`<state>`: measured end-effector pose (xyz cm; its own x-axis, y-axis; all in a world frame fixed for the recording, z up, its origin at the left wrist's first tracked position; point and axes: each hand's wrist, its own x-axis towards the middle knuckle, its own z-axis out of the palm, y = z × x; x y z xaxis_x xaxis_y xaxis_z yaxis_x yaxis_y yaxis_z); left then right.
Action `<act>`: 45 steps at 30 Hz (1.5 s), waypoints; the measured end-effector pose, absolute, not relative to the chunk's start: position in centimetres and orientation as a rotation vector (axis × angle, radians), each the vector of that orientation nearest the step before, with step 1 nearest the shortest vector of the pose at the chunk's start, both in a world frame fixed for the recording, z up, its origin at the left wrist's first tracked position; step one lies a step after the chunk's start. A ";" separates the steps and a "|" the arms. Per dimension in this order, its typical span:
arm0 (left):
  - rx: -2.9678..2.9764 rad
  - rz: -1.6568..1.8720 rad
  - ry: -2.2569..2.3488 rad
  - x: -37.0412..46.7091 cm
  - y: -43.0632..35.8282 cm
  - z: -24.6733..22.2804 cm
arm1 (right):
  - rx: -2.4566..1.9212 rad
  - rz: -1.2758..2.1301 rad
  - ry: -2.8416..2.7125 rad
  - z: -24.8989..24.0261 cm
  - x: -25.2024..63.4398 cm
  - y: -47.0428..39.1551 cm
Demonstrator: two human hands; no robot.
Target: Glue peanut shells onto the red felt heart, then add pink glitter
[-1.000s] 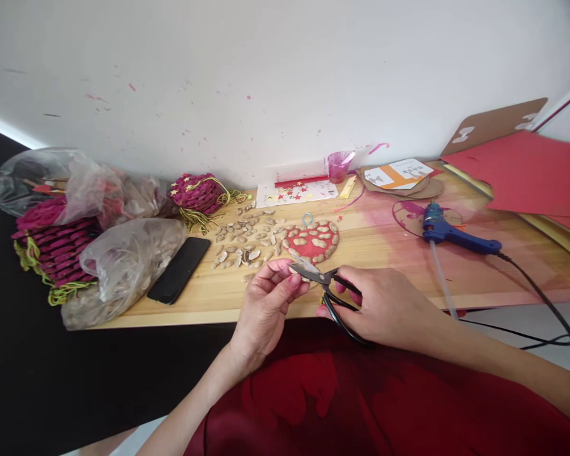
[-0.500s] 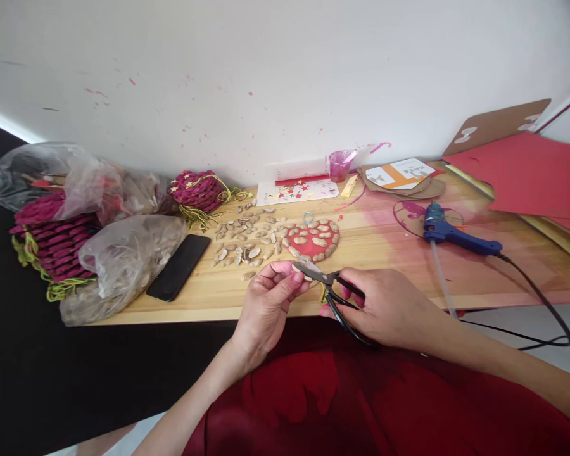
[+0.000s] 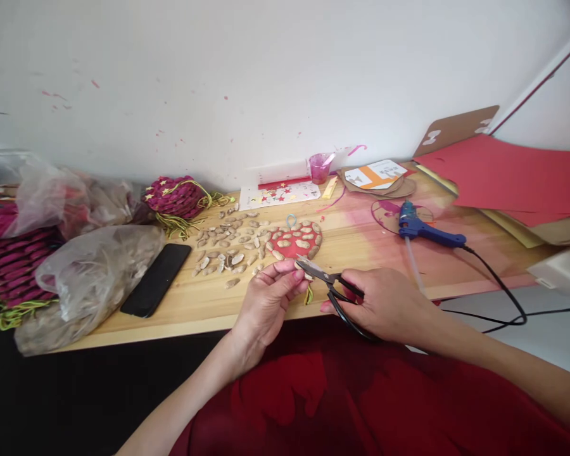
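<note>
"What's the biggest thing there?"

"The wooden table (image 3: 349,253). At its far right lies red paper (image 3: 517,177); at the left slumps a clear plastic bag (image 3: 90,272) with shells showing through."

"And the hands?"

"Both are over the table's near edge. The right hand (image 3: 384,304) curls around a pair of handles; the left hand (image 3: 266,304) pinches something small between thumb and fingers."

"Next size down?"

"A blue glue gun (image 3: 430,232) on the right, well apart from the hands, then a black phone (image 3: 156,280) just beside the bag. After that, a red board (image 3: 293,249) dotted with peanut shells, right beyond the left fingertips."

"Whose handles are they?"

"Scissors (image 3: 317,272). The blades reach across to the left fingertips."

"And the smallest?"

"Loose shells (image 3: 224,243) spread left of the board, and the peanut shell (image 3: 308,276) in that pinch, at the blades. It's mostly hidden, so I can't tell whether it's cut."
</note>
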<state>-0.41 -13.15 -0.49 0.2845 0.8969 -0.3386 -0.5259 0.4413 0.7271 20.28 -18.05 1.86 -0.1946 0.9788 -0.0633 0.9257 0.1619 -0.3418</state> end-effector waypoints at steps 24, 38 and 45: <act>0.504 0.741 0.831 5.2 -9.0 -0.8 | -2.127 0.528 -1.961 1.8 25.6 -18.2; 0.604 0.858 0.637 3.6 -9.8 -0.5 | -2.047 0.389 -2.012 2.3 23.4 -18.9; 0.615 0.895 0.622 3.7 -10.4 -0.7 | -2.023 0.383 -2.029 2.7 22.7 -18.9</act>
<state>3.68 -10.36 -0.73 0.4799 0.8465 -0.2307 -0.5115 0.4835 0.7103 22.70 -18.90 2.74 -0.0043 1.0000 -0.0082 0.9340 0.0011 -0.3572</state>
